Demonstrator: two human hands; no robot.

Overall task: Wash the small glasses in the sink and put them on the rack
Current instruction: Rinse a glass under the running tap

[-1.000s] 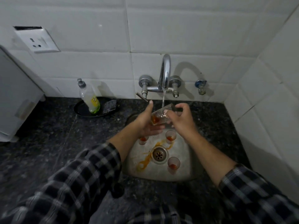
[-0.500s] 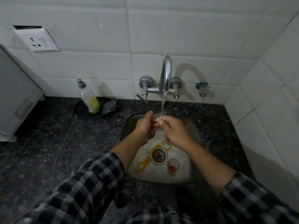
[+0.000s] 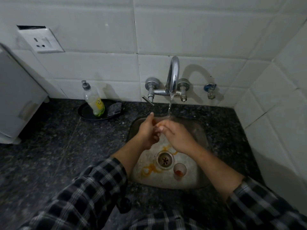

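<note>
Here, at the far left, a white appliance (image 3: 16, 97) stands on the dark speckled desk (image 3: 49, 146), with a white wall socket (image 3: 41, 40) set into the tiles above it. Further right, against the wall, a black tray (image 3: 83, 113) carries an upright dish soap bottle (image 3: 93, 100) with yellow-green liquid low in it. A dark scrub pad (image 3: 114, 108) lies just beside the bottle.

Next comes the chrome tap (image 3: 172, 75), fixed to the wall, with a thin stream of water (image 3: 169, 107) falling from its spout. The steel sink (image 3: 199, 130) is sunk in the desk below it. Over the back half of the sink both hands meet under the stream.

The left hand (image 3: 147, 132) has its thumb raised and its fingers curled. Its grip is closed round a held glass (image 3: 157, 122), of which only a blurred clear rim with an orange tint shows between the hands. The right hand (image 3: 177, 137) reaches across from the right with fingers bent onto the same glass, so its grip is closed on it too. How its fingertips lie is hidden. Both arms wear plaid sleeves (image 3: 83, 193) that end at the forearm.

On the sink floor the drain (image 3: 165, 159) sits in the middle, with orange streaks (image 3: 149, 169) to its left and behind it. Just right of the drain a second glass (image 3: 179, 170) stands upright with a little reddish liquid in its bottom. At the far right a blue-capped valve (image 3: 210, 90) juts from the tiled wall.
</note>
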